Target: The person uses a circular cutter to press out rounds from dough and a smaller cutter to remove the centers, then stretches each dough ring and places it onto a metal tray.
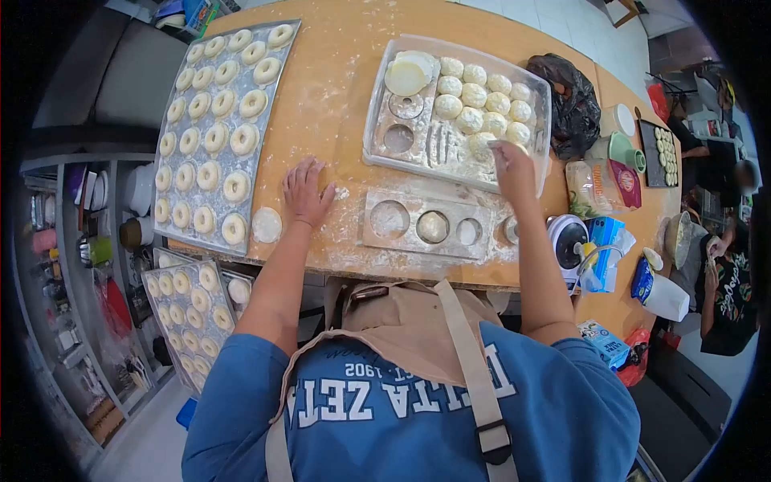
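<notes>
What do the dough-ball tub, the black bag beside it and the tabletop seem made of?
Tub: probably plastic, glossy, with translucent walls. Black bag: likely thin plastic film, shiny along its creases. Tabletop: perhaps wood or laminate, smooth and tan, which leaves either open.

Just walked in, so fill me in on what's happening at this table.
A person is working with dough. Their right hand reaches into a plastic tub at the near end of the floured dough balls; whether it has hold of one is unclear. Their left hand rests on the table, near a tray lined with dough rings. A board with round holes lies between the person and the tub.
</notes>
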A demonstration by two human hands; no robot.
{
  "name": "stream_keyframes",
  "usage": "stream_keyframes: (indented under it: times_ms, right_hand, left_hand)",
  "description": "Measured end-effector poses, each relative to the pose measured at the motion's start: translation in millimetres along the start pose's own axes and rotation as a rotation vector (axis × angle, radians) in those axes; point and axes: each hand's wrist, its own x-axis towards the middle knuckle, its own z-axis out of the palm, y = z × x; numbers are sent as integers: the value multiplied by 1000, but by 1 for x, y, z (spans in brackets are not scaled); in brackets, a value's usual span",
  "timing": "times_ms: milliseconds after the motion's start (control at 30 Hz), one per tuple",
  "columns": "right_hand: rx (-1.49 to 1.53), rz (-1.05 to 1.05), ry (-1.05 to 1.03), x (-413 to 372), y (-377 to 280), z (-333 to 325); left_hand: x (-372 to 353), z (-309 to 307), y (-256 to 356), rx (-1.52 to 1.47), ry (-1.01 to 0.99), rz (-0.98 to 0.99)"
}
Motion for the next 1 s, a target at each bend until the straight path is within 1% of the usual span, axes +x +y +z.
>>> stream_keyframes:
  times_ms: [67,167,267,367,433,500,567,633,700,767,800,867,900,967,1000]
  right_hand:
    - [-176,-232,212,-21,-3,19]
    - [-140,-333,362,-22,-5,30]
    - [-27,-157,365,-9,-9,27]
    - [-129,10,112,4,14,11]
    - [-199,-284,180,6,24,13]
    - [-130,-263,87,2,-13,-10]
    - [-239,-270,143,-11,-28,-27]
    - [-258,-200,114,-23,-17,-48]
    - [-391,2,92,-44,13,-59]
    - [-408,228,-83,-69,18,-73]
    - [-469,105,-25,-87,32,-72]
    - [-584,-160,82,-114,76,-54]
    - [-509,-78,23,-118,84,-49]
    - [-373,72,-120,-116,89,-43]
    - [-387,105,-181,-113,87,-45]
  left_hand:
    - [-4,-4,4,5,-8,-14]
    - [-6,-6,6,-11,8,0]
    - [-3,-4,3,6,44,-1]
    - [-3,2,2,-14,18,-46]
    - [-6,2,0,3,14,-49]
    - [-7,0,-1,-59,36,-50]
    - [-11,-2,-2,-54,68,-44]
    - [-11,-3,1,-59,81,-28]
    - [-13,-3,1,-59,78,-30]
    - [-15,10,0,-28,104,-49]
    - [-14,13,2,-14,117,-62]
    - [-3,4,16,-136,-32,-207]
    - [-1,-4,24,-197,-107,-293]
    - [-11,-25,54,-275,9,-276]
    - [-16,-15,64,-274,-15,-186]
